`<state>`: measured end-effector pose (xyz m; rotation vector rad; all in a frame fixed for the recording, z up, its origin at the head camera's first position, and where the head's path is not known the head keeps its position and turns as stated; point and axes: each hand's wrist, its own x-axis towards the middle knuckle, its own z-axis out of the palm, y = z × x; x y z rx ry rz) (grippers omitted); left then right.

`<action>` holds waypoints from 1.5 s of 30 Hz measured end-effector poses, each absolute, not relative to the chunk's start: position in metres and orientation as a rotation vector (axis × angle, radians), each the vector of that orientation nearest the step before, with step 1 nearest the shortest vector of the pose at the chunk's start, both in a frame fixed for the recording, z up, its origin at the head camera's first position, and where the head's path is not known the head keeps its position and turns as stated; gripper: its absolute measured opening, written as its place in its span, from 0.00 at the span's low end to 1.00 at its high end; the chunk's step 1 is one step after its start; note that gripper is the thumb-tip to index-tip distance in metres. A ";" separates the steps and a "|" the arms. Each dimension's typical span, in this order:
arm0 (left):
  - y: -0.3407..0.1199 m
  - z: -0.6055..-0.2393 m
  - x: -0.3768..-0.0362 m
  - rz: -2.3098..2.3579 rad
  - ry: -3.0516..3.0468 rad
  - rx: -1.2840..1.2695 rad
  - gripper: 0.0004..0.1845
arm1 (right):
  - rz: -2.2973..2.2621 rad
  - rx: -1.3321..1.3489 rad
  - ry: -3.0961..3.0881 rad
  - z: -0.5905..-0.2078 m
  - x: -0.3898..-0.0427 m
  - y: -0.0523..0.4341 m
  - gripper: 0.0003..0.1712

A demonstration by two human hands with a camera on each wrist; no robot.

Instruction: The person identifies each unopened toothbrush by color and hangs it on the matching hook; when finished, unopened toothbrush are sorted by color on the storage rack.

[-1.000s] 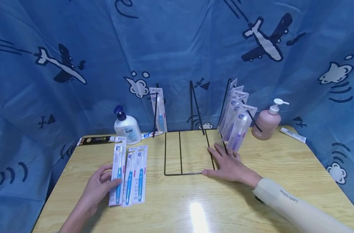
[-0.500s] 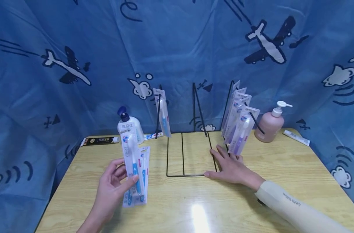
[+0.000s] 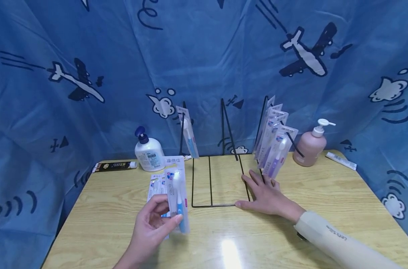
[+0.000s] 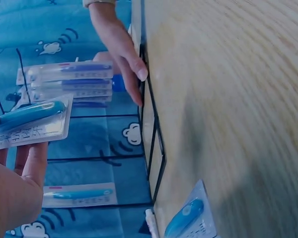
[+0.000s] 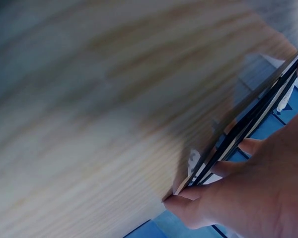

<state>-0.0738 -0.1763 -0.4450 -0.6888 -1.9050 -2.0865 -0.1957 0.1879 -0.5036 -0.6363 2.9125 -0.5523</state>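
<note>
Head view: the left hand [image 3: 153, 224] is pinching one blue toothbrush pack [image 3: 177, 194] between thumb and fingers, holding it upright and clear of the tabletop [image 3: 106, 209], just left of the wire rack [image 3: 220, 179]. Two more packs [image 3: 155, 185] are lying flat behind it on the wood. The right hand [image 3: 265, 194] is resting flat, fingers straight and spread, on the rack's base at its right front corner, holding nothing and steadying the frame.

The rack's left hook is already carrying one blue pack [image 3: 189, 136]; the right hook is carrying a bunch of purple packs [image 3: 274, 145]; the middle hook [image 3: 229, 129] is bare.

Judgement on doing this well: the pack is looking set for a hook, so the hole at the card's top needs to be leading. Gripping low on the card, as now, is leaving that top free, which is helping. Keeping the flat hand pressing on the base should be stopping the light frame from sliding or tipping. Risk: the card is flexing and missing the wire tip.

Left wrist view: the held pack [image 4: 30, 124] is showing against the fingers.
</note>
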 end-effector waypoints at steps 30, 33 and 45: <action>-0.159 -0.455 -0.208 -2.005 -2.040 -0.307 0.21 | -0.565 -0.635 2.899 -0.503 -0.195 0.189 0.61; -0.158 -0.454 -0.222 -1.967 -2.049 -0.314 0.21 | -0.568 -0.633 2.896 -0.503 -0.195 0.189 0.61; -0.162 -0.457 -0.256 -1.817 -2.056 -0.404 0.23 | -0.565 -0.638 2.897 -0.504 -0.195 0.189 0.61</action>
